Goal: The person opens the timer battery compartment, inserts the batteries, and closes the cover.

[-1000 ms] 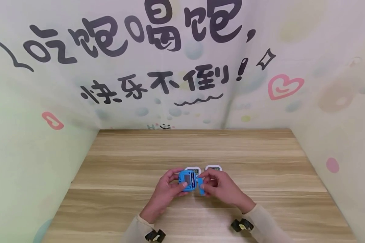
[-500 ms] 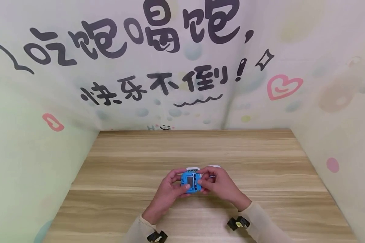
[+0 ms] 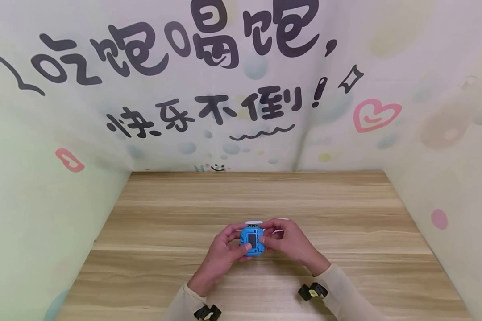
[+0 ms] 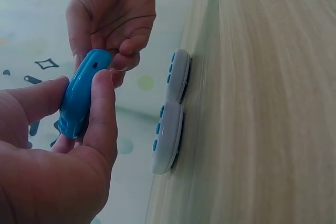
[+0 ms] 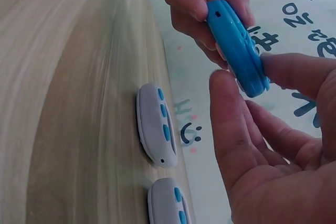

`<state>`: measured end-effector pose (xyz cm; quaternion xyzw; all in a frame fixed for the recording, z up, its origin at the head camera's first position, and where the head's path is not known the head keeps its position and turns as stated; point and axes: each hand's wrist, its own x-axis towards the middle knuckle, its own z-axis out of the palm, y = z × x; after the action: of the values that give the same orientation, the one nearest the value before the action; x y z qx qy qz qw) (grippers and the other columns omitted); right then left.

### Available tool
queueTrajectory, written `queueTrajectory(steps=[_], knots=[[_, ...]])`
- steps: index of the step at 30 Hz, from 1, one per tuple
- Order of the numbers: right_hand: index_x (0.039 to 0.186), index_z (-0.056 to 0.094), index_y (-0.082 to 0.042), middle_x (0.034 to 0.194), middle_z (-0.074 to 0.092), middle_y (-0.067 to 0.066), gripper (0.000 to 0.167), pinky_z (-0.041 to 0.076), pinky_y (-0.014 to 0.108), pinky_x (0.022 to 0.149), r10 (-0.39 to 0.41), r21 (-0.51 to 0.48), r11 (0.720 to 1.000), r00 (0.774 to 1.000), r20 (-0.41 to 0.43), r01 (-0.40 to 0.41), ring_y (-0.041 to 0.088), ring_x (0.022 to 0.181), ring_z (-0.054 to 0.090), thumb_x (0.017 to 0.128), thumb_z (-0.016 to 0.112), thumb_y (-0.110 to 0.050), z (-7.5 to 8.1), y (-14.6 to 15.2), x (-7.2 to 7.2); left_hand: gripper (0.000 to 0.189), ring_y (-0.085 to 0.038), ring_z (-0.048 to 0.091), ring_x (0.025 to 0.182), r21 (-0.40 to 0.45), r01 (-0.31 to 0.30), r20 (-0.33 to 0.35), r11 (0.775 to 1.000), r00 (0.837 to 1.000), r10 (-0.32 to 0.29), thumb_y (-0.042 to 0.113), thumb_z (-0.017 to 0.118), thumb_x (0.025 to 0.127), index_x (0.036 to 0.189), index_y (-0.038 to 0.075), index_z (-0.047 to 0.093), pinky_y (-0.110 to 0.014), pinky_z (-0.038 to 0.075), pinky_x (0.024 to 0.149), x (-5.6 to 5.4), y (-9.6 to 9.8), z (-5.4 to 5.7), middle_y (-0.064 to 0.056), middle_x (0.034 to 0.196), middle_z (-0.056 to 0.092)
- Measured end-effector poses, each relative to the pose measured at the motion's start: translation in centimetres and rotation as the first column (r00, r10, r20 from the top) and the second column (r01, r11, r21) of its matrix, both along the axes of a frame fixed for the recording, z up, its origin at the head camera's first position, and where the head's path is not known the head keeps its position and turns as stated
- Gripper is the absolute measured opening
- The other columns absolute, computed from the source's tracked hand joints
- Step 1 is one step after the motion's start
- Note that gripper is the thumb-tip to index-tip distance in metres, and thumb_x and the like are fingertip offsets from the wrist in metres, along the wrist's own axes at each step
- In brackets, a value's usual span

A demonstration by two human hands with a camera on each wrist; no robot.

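Observation:
A blue digital timer (image 3: pixel 251 241) is held above the table, its back with a dark rectangle turned up in the head view. My left hand (image 3: pixel 222 250) grips its left side, thumb on the back. My right hand (image 3: pixel 292 246) pinches the right edge, its thumb on the blue battery cover (image 3: pixel 261 248), which lies in the battery slot. The battery is hidden under that cover. In the right wrist view the right thumb touches the back while a finger is by the other face.
Two white timers with blue buttons stand on the wooden table (image 3: pixel 176 267) behind the hands: one white timer (image 5: pixel 157 124) and another white timer (image 5: pixel 168 203). Printed walls (image 3: pixel 241 151) enclose the table at the back and sides.
My right hand has moved left and brought the battery cover from beside the blue timer onto its slot, covering the battery. The left hand has shifted slightly right with the timer.

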<state>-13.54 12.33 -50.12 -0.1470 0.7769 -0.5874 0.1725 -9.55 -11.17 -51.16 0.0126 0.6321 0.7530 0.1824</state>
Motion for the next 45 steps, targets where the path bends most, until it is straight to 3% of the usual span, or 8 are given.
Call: queueTrajectory(steps=[16, 33, 45], knots=[[0.119, 0.072, 0.007, 0.097, 0.076, 0.012, 0.034, 0.07, 0.045, 0.076, 0.066, -0.03, 0.998, 0.994, 0.089, -0.063, 0.023, 0.084, 0.075, 0.094, 0.08, -0.015, -0.5, 0.3, -0.7, 0.057, -0.021, 0.074, 0.099, 0.018, 0.013, -0.012, 1.0, 1.0, -0.012, 0.005, 0.075, 0.098, 0.15, 0.004, 0.051, -0.05, 0.066, 0.092, -0.2, -0.2, -0.1, -0.017, 0.129, 0.061], [0.11, 0.074, 0.003, 0.092, 0.075, 0.011, 0.024, 0.07, 0.045, 0.073, 0.091, 0.005, 0.996, 0.993, 0.07, -0.091, 0.022, 0.081, 0.073, 0.093, 0.082, -0.012, 0.1, 0.1, -0.6, 0.057, -0.021, 0.074, 0.096, -0.003, 0.011, -0.024, 1.0, 1.0, -0.011, 0.002, 0.074, 0.097, 0.15, 0.003, 0.051, -0.049, 0.067, 0.09, -0.1, -0.4, -0.2, -0.017, 0.128, 0.062], [0.107, 0.073, 0.004, 0.09, 0.074, 0.011, 0.028, 0.069, 0.048, 0.071, 0.065, 0.018, 0.998, 0.995, 0.07, -0.067, 0.024, 0.078, 0.071, 0.091, 0.084, -0.016, 0.5, 0.0, -0.5, 0.056, -0.021, 0.073, 0.095, -0.016, 0.001, -0.023, 1.0, 1.0, -0.001, 0.003, 0.076, 0.096, 0.148, 0.004, 0.054, -0.05, 0.067, 0.089, -0.2, -0.1, -0.1, -0.019, 0.128, 0.062]])
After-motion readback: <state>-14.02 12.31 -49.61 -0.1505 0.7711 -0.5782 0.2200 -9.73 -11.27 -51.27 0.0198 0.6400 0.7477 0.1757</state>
